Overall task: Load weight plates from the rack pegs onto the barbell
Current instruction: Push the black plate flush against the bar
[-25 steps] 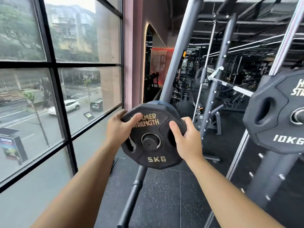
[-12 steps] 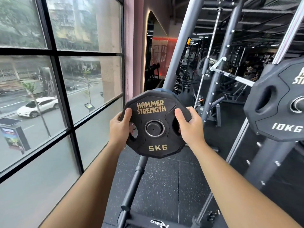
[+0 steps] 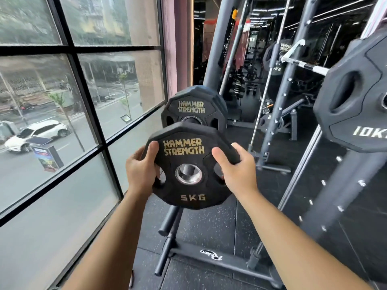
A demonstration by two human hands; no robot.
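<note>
1. Gym floor (image 3: 209, 227) of dark rubber is seen below, with a wide window (image 3: 62, 122) on the left. If the load were dropped, a hard fall onto whatever lies beneath would be expected.
2. Steel of the rack (image 3: 219, 49) is crowded close ahead, so a careless swing to the right could be checked by a knock against an upright.
3. A 10 kg plate (image 3: 356, 114) is seen at the right edge, seemingly already on the barbell (image 3: 305, 65). Fingers kept over the rim could be pinched between it and the incoming plate.
4. The 5 kg plate (image 3: 188, 191) is held in the air, clear of any peg. It is in front of a second plate (image 3: 194, 105) on the rack and well apart from the barbell.
5. Its left edge is gripped by the left hand (image 3: 140, 172) and its right rim by the right hand (image 3: 238, 174). Both thumbs are laid on the face and the fingers are curled behind. Only the edges are held, so a slip is judged possible during the turn.
6. The hub hole (image 3: 188, 174) must be lined up squarely, since a tilted entry could jam on the sleeve.
</note>
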